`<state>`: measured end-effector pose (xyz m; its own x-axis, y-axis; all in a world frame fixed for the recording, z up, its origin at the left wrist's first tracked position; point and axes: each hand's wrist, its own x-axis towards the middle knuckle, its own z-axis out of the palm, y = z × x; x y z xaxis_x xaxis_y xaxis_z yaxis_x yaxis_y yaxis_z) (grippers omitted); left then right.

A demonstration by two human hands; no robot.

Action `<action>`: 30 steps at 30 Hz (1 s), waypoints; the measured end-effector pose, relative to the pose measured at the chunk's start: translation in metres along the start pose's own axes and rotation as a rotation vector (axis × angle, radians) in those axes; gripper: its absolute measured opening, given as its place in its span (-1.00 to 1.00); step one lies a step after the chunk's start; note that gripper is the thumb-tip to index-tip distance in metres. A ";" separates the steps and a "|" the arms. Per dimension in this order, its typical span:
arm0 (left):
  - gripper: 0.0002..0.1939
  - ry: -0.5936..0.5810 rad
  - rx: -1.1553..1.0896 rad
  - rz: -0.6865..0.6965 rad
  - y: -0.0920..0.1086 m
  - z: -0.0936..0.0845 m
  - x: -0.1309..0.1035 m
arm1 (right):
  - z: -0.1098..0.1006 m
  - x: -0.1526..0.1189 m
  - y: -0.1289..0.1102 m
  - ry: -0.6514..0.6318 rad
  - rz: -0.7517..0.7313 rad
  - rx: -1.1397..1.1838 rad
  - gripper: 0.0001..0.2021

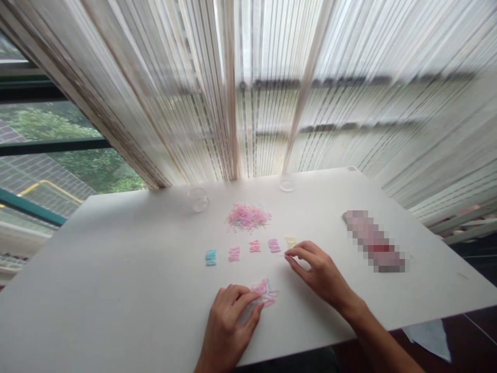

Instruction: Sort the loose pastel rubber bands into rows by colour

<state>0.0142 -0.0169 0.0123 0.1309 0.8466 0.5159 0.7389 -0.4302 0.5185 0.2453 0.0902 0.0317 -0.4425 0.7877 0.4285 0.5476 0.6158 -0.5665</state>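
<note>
My left hand (pixel 233 321) rests at the left edge of a small loose pile of pastel rubber bands (pixel 267 294). Its fingertips touch the bands, with the thumb a little apart from the index finger. My right hand (pixel 316 267) is pinched just in front of a small pale yellow group of bands (pixel 290 241). A thin pale band (pixel 281 255) shows faintly at its fingertips. Left of that stand sorted groups in a row: purple bands (pixel 274 245), coral bands (pixel 254 246), pink bands (pixel 234 254) and blue bands (pixel 210 257).
A larger mixed heap of bands (pixel 248 216) lies behind the row. A clear round container (pixel 199 201) is at the back left, a clear lid (pixel 287 185) at the back. On the right of the white table (pixel 116 290) lies a pixelated long object (pixel 373 241). Striped curtains hang behind.
</note>
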 end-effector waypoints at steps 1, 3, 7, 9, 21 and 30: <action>-0.89 0.004 -0.001 -0.002 0.000 0.000 0.000 | -0.001 0.005 0.003 -0.013 -0.013 -0.036 -0.88; -0.89 0.007 -0.005 -0.007 0.000 0.000 -0.001 | -0.002 0.014 0.007 -0.036 -0.037 -0.100 -0.87; -0.90 0.016 -0.014 -0.014 0.000 0.000 -0.002 | 0.003 0.022 0.009 -0.057 -0.066 -0.178 -0.87; -0.90 0.020 -0.019 -0.014 0.000 0.000 -0.002 | 0.006 0.024 0.010 -0.067 -0.076 -0.207 -0.88; -0.90 0.012 -0.032 -0.021 -0.002 0.001 -0.003 | 0.010 0.025 0.014 -0.092 -0.097 -0.241 -0.88; -0.84 0.058 0.009 -0.079 -0.002 0.001 -0.001 | 0.005 -0.004 -0.012 -0.069 -0.048 0.006 -0.86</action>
<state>0.0131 -0.0170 0.0103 0.0340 0.8581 0.5123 0.7516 -0.3598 0.5528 0.2369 0.0793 0.0336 -0.5157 0.7544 0.4061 0.5203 0.6523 -0.5511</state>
